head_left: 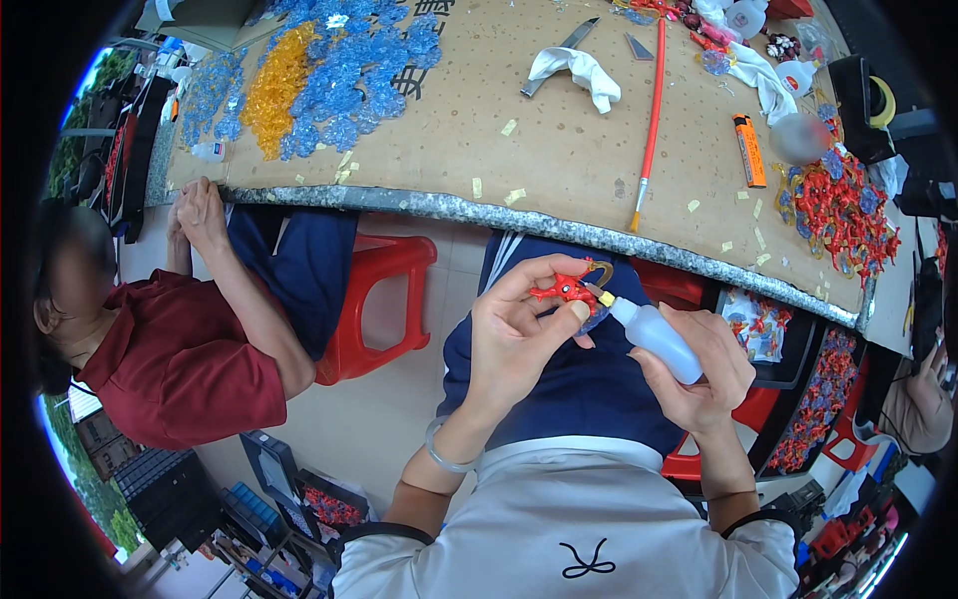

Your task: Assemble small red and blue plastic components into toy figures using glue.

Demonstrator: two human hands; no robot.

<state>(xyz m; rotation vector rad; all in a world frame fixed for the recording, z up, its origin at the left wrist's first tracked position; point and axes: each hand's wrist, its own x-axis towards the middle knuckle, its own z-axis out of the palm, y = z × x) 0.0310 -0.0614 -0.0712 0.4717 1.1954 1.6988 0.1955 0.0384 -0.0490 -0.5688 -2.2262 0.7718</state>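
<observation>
Between the thumb and fingers of my left hand (519, 324) is a small red plastic figure (571, 290), with a yellowish loop above it and a clear blue part below. My right hand (707, 369) wraps round a white squeeze bottle (659, 339), tilted so its yellowish nozzle (606, 299) points at the figure. The nozzle tip touches or nearly touches the red part; I cannot tell which. Both hands are over my lap, in front of the table edge.
On the table (449, 150) lie blue clear pieces (364, 80), amber pieces (279, 90), a knife with white wrapping (574, 75), a red-handled brush (651, 130), an orange box cutter (748, 150) and a heap of red figures (843, 215). A co-worker (190, 339) sits at left near a red stool (374, 304).
</observation>
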